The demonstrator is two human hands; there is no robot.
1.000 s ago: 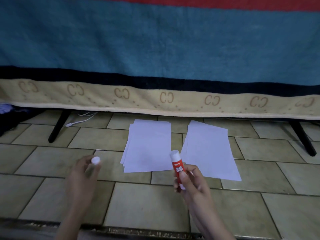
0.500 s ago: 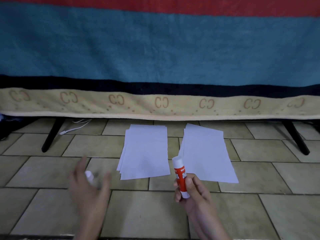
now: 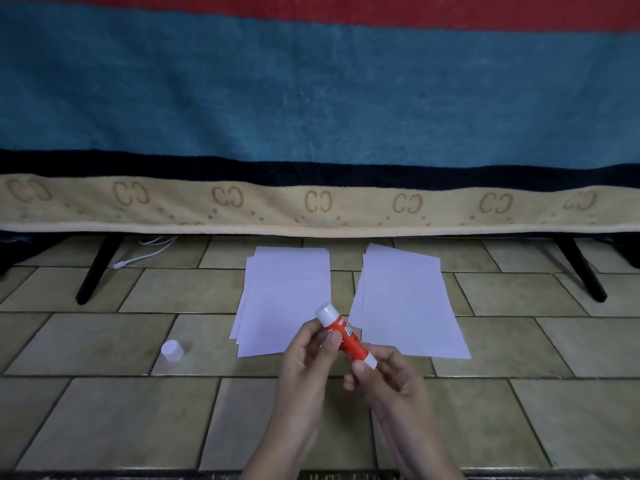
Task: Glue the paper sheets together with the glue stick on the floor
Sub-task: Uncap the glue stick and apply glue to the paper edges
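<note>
A striped blanket (image 3: 311, 98) fills the upper half of the frame, with red, teal and dark bands and a tan border carrying repeated "CC" marks along its lower edge. Below it, the tiled floor (image 3: 104, 410) takes up the lower half. Two black legs (image 3: 98, 268) slant down onto the tiles at the left and right edges of the frame, and a white cable (image 3: 145, 252) lies under the blanket's edge at centre left.

Two stacks of white paper lie on the floor in the middle of the frame, near each other but apart: the left paper stack (image 3: 284, 289) and the right paper stack (image 3: 408, 306), each slightly fanned.

Both hands meet at lower centre, in front of the stacks. The left hand (image 3: 308, 358) has its grip closed around the upper part of the glue stick (image 3: 346, 336), and the right hand (image 3: 388, 375) has its grip pinched on the stick's white lower end. The red-and-white stick is tilted, its white top pointing to the upper left.

The small white cap (image 3: 172, 350) sits alone on the floor at lower left, well apart from the hands.
</note>
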